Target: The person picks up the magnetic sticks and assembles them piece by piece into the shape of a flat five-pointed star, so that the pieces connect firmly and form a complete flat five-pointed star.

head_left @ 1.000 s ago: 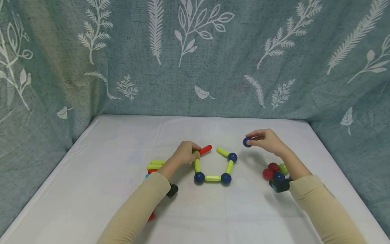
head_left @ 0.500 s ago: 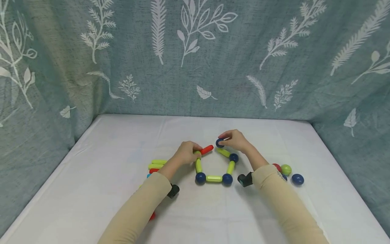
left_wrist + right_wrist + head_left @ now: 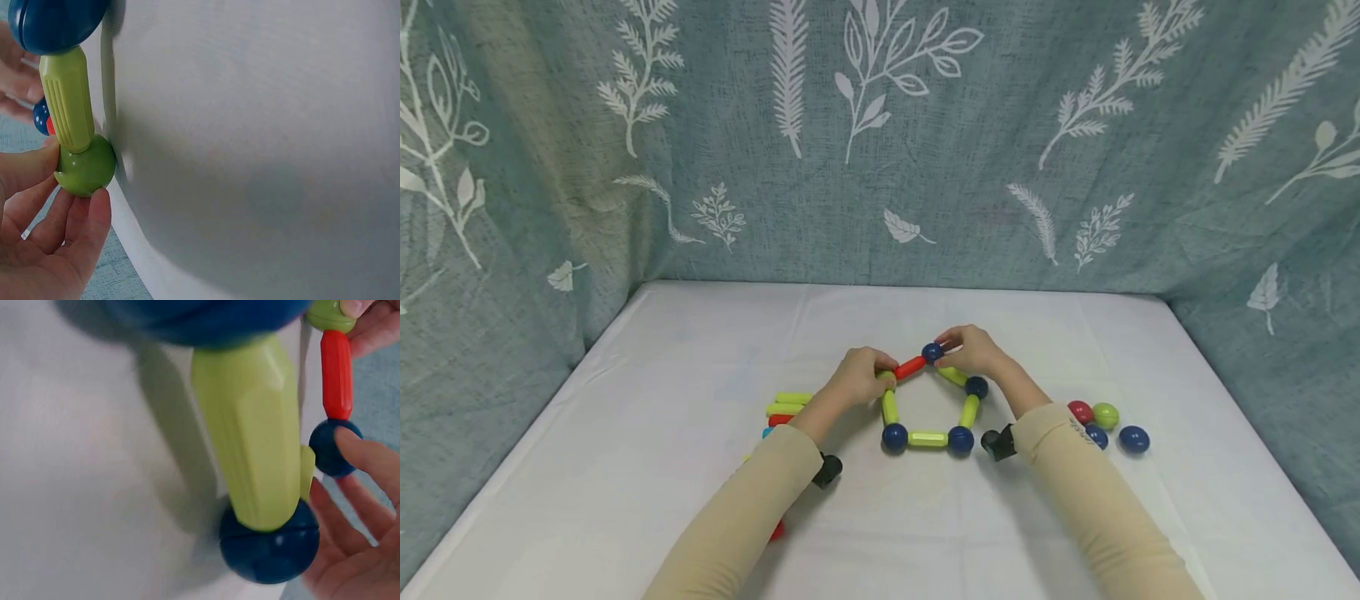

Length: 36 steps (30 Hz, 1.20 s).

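My left hand [image 3: 859,377] grips a green ball [image 3: 87,167] at the left corner of a ring of rods and balls. From that ball a lime rod [image 3: 67,100] runs down to a blue ball [image 3: 895,438], and a red rod [image 3: 911,367] slants up to the right. My right hand [image 3: 976,350] pinches another blue ball [image 3: 334,448] at the top of the ring, against the red rod's end. Close by lies the upper-right lime rod [image 3: 953,376], joined to the right blue ball [image 3: 977,387]. A bottom lime rod [image 3: 927,439] links two blue balls.
Loose lime rods [image 3: 793,399] and a red rod [image 3: 781,420] lie by my left forearm, partly hidden. Past my right sleeve sit a red ball [image 3: 1081,411], a green ball [image 3: 1106,415] and blue balls [image 3: 1134,440]. A patterned curtain [image 3: 880,167] hangs behind the white table [image 3: 715,333].
My right hand has moved left with the blue ball, from beyond the ring to its top, where the ball now meets the red rod. My left hand has stayed in place.
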Tool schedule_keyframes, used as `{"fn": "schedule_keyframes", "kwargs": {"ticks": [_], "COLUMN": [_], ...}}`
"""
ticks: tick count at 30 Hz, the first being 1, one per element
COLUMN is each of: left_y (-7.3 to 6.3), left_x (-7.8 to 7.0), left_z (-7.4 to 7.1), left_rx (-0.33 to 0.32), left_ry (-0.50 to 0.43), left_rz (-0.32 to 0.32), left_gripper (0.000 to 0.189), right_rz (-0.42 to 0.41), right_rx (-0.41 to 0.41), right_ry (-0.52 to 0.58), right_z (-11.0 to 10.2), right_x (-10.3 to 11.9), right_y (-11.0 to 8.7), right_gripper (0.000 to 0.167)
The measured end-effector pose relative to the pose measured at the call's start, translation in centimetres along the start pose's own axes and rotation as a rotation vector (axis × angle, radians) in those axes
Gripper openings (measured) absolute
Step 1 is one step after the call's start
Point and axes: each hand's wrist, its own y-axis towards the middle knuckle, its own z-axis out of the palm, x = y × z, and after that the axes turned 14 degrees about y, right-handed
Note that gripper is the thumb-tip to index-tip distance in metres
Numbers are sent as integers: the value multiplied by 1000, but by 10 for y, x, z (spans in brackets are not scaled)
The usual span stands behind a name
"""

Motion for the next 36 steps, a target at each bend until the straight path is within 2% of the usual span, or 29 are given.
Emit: {"fn": "schedule_keyframes", "kwargs": {"ticks": [5, 10, 24, 36], "left_y": [-1, 0, 0, 1], "left_x": [0, -1, -3, -3], "left_z": [0, 1, -1, -1], "left_rx": [-3, -1, 24, 43], "left_ry": [-5, 1, 26, 69], "left_rz": [0, 7, -9, -21], "left_gripper": [27, 26, 26, 26], "right_rz": [72, 62, -58, -134], "right_rx": [26, 18, 38, 18], "right_ry": [-33, -37, 32, 42], "right_z": [-2, -4, -12, -22], "right_x": [-5, -10, -17, -24], "right_y": [-2, -4, -8, -29], "right_gripper": [46, 40, 36, 34]}}
